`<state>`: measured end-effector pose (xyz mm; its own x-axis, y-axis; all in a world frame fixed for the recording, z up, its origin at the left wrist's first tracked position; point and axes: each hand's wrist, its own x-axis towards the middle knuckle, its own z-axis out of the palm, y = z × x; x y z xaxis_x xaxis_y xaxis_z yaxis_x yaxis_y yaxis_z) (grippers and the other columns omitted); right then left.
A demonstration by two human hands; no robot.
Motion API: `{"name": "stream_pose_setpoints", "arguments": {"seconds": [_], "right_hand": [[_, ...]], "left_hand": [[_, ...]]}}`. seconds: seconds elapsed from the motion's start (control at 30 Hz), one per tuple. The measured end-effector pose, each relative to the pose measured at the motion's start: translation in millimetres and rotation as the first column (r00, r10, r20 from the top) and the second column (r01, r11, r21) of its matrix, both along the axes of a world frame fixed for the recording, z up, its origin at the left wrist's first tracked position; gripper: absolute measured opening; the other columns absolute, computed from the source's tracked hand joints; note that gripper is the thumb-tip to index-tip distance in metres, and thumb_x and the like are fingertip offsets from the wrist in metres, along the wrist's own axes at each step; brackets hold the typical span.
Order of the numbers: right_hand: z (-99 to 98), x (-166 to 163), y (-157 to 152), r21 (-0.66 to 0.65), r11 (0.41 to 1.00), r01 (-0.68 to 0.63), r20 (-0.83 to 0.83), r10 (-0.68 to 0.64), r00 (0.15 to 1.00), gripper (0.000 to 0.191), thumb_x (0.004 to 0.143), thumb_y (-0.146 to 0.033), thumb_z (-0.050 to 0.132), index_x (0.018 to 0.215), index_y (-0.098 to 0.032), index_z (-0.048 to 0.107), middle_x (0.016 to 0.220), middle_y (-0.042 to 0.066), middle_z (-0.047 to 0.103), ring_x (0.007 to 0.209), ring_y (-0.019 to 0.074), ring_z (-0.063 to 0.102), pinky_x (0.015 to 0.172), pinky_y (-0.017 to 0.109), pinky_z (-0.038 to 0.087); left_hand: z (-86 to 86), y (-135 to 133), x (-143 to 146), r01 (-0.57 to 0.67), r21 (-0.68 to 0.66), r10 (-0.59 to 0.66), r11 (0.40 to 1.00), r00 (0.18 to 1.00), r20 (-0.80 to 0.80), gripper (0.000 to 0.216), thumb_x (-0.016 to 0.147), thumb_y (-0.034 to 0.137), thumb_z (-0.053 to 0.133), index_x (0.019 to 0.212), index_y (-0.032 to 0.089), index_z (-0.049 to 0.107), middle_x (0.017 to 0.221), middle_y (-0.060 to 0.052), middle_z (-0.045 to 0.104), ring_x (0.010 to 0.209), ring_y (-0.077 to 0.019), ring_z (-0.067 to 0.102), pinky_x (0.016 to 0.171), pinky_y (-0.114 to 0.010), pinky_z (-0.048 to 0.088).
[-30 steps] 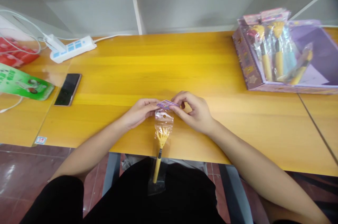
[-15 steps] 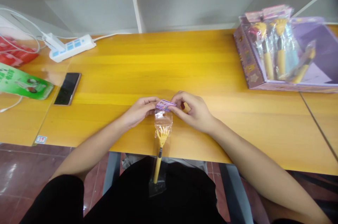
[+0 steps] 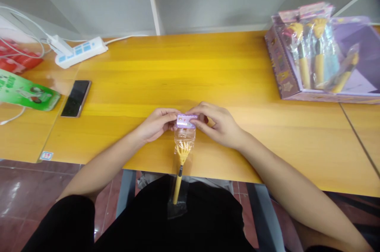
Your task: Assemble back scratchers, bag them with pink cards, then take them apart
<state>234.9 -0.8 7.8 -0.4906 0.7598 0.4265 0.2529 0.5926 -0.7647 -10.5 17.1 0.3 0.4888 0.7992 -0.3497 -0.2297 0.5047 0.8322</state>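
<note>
Purple printed card (image 3: 185,121) spans the gap between the two hands, at the top of a clear bag (image 3: 184,136). The left hand (image 3: 159,124) pinches its left end; the right hand (image 3: 219,124) pinches the other, thumb in front, fingers curled behind. Whether the fingertips also grip plastic behind the card is hidden. Below the hands hangs a yellow stick (image 3: 177,189) with a claw-shaped head, inside the bag, its lower end past the near edge of the surface.

To handle this well, I would keep both pinches level, so the card sits square across the bag, and press evenly, since thin plastic probably slips and creases easily.

Yellow wood grain marks the surface (image 3: 178,69). Left of the left hand lie a phone (image 3: 75,98) and a green carton (image 3: 29,90), with a white power strip (image 3: 83,52) farther off. Well beyond the right hand, a purple box (image 3: 277,65) holds similar bagged sticks. Grey shelving (image 3: 152,0) stands ahead of both hands; reddish tiles (image 3: 29,192) show below.
</note>
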Motion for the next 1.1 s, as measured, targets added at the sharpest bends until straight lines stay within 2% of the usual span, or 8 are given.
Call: {"name": "stream_pose_setpoints", "arguments": {"seconds": [0.3,0.43,0.73,0.8,0.87,0.97,1.1], "right_hand": [[0.8,3,-3,0.033,0.999,-0.037,0.018,0.037,0.999,0.023,0.109,-0.025,0.06,0.127,-0.024,0.074,0.094,0.004,0.07,0.076,0.0156,0.063,0.071,0.031,0.052],[1.0,3,-4,0.049,0.995,-0.083,-0.004,0.083,0.997,0.022,0.11,-0.023,0.058,0.122,-0.022,0.077,0.091,0.004,0.073,0.07,0.0126,0.062,0.065,0.028,0.049],[3.9,6,-4,0.06,0.986,-0.152,-0.019,0.154,0.988,0.023,0.109,-0.021,0.059,0.12,-0.023,0.079,0.083,0.001,0.066,0.062,0.01,0.055,0.06,0.025,0.045],[5.0,5,-5,0.071,0.988,-0.135,-0.021,0.136,0.99,0.021,0.109,-0.021,0.059,0.119,-0.022,0.078,0.084,0.001,0.067,0.062,0.0097,0.055,0.059,0.025,0.044],[4.7,4,-5,0.062,0.997,-0.054,-0.021,0.055,0.998,0.02,0.109,-0.022,0.059,0.121,-0.022,0.075,0.084,0.0,0.068,0.061,0.0096,0.054,0.059,0.025,0.044],[1.3,2,-3,0.007,0.998,0.062,0.014,-0.062,0.998,0.022,0.109,-0.029,0.063,0.128,-0.021,0.069,0.076,-0.004,0.06,0.059,0.0103,0.05,0.059,0.025,0.043],[-5.1,1,0,0.002,0.999,0.049,0.052,-0.049,0.997,0.013,0.108,-0.032,0.066,0.112,-0.021,0.071,0.074,-0.004,0.057,0.061,0.0103,0.05,0.062,0.026,0.043]], "left_hand": [[5.7,0,0,0.042,-0.021,-0.043,0.999,0.998,-0.041,0.032,0.078,0.042,0.095,0.084,0.013,0.083,0.074,-0.002,0.07,0.06,-0.0072,0.058,0.054,-0.019,0.045],[7.8,0,1,0.066,-0.02,-0.068,0.998,0.995,-0.079,0.034,0.079,0.044,0.093,0.087,0.013,0.084,0.076,-0.003,0.072,0.061,-0.0077,0.06,0.056,-0.019,0.046],[9.0,0,1,0.078,0.015,-0.076,0.997,0.993,-0.085,0.032,0.081,0.044,0.091,0.09,0.014,0.085,0.075,-0.002,0.071,0.057,-0.0074,0.058,0.053,-0.02,0.041],[9.5,0,1,0.079,0.015,-0.078,0.997,0.993,-0.092,0.031,0.082,0.044,0.09,0.089,0.014,0.084,0.076,-0.002,0.071,0.059,-0.0078,0.059,0.054,-0.02,0.043],[10.2,0,0,0.08,0.02,-0.077,0.997,0.992,-0.097,0.031,0.082,0.043,0.09,0.086,0.014,0.082,0.074,-0.001,0.067,0.06,-0.008,0.058,0.056,-0.021,0.044],[11.5,0,-1,0.103,0.042,-0.097,0.994,0.989,-0.11,0.031,0.086,0.044,0.086,0.089,0.014,0.081,0.074,0.001,0.065,0.059,-0.008,0.057,0.056,-0.021,0.044],[12.1,0,-2,0.139,0.077,-0.129,0.987,0.983,-0.13,0.031,0.09,0.046,0.083,0.093,0.015,0.081,0.078,-0.001,0.067,0.065,-0.01,0.06,0.06,-0.022,0.046]]}}
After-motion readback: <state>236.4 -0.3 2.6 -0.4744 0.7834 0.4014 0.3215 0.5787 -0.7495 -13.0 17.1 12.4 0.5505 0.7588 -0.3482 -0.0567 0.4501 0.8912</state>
